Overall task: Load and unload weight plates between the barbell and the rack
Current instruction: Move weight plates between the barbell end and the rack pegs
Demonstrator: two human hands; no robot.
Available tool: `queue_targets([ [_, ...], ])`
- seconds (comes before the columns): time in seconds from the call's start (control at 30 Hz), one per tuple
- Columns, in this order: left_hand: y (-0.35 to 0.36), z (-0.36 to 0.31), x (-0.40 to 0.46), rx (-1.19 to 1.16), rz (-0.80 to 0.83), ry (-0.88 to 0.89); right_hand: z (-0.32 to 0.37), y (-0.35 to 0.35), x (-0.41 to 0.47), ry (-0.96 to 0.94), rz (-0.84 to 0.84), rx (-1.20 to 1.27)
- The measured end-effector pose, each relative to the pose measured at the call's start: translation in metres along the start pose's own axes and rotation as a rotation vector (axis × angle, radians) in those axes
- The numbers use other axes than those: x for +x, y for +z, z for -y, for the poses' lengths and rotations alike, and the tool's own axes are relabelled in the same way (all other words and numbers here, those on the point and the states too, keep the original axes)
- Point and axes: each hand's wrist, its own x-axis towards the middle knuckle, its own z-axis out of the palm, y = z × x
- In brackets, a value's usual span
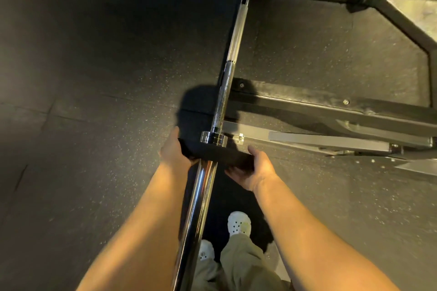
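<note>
Seen from above, a black weight plate sits on the chrome sleeve of the barbell, pushed close against the bar's collar and showing only its rim edge-on. Both hands grip this plate from opposite sides. The left hand curls around the plate's left edge, with the thumb side up and the fingers wrapped under and out of sight. The right hand clasps the right edge, thumb lying along the top of the rim and fingers bent around the near face. The sleeve runs down between the two bare forearms toward the camera, while the thinner shaft stretches away to the top of the view. To the right of the bar stands the black steel frame of the rack, its base beams lying on the dark speckled rubber floor. Below the plate, two white clogs and khaki trouser legs are visible.
</note>
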Motion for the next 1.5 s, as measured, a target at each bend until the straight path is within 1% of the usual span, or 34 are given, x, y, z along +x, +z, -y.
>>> queue_targets([
  [0.07,-0.009,0.004,-0.005,0.013,0.015,-0.015,0.002,-0.013,-0.004,-0.049,0.054,-0.007],
  [0.1,-0.013,0.006,-0.007,0.002,0.06,-0.027,0.004,-0.019,-0.01,-0.074,0.084,0.007],
  [0.2,-0.023,0.008,-0.023,-0.089,0.115,-0.003,0.009,-0.035,-0.026,-0.131,0.147,-0.026],
  [0.27,-0.027,0.012,-0.039,-0.034,0.154,0.036,0.009,-0.048,-0.037,-0.169,0.183,-0.064],
  [0.37,-0.032,0.014,-0.061,0.079,0.237,0.098,0.005,-0.065,-0.051,-0.267,0.176,-0.174],
  [0.43,-0.035,0.022,-0.082,0.215,0.291,0.169,0.004,-0.078,-0.07,-0.321,0.182,-0.221],
  [0.53,-0.038,0.051,-0.118,0.595,0.326,0.394,0.006,-0.099,-0.095,-0.377,0.185,-0.231],
  [0.6,-0.037,0.076,-0.147,0.775,0.393,0.53,0.003,-0.12,-0.116,-0.446,0.169,-0.236],
  [0.67,-0.032,0.104,-0.17,0.874,0.481,0.633,-0.002,-0.15,-0.142,-0.541,0.119,-0.192],
  [0.73,-0.021,0.124,-0.196,0.902,0.553,0.679,-0.004,-0.179,-0.165,-0.664,0.057,-0.095],
  [0.77,-0.012,0.135,-0.215,0.896,0.621,0.698,-0.001,-0.199,-0.179,-0.732,0.008,-0.034],
  [0.87,0.017,0.168,-0.272,0.886,0.777,0.726,0.012,-0.262,-0.221,-0.841,-0.106,0.073],
  [1.03,0.063,0.246,-0.387,0.907,1.053,0.761,0.039,-0.39,-0.289,-0.988,-0.256,0.259],
  [1.17,0.111,0.316,-0.473,0.947,1.248,0.766,0.072,-0.484,-0.33,-1.047,-0.37,0.29],
  [1.2,0.129,0.343,-0.502,0.95,1.308,0.763,0.087,-0.517,-0.345,-1.089,-0.405,0.294],
  [1.3,0.165,0.391,-0.563,0.947,1.452,0.751,0.115,-0.578,-0.381,-1.174,-0.455,0.264],
  [1.4,0.194,0.431,-0.628,0.93,1.547,0.767,0.145,-0.638,-0.423,-1.242,-0.502,0.199],
  [1.5,0.222,0.448,-0.677,0.86,1.622,0.831,0.179,-0.678,-0.462,-1.326,-0.539,0.137],
])
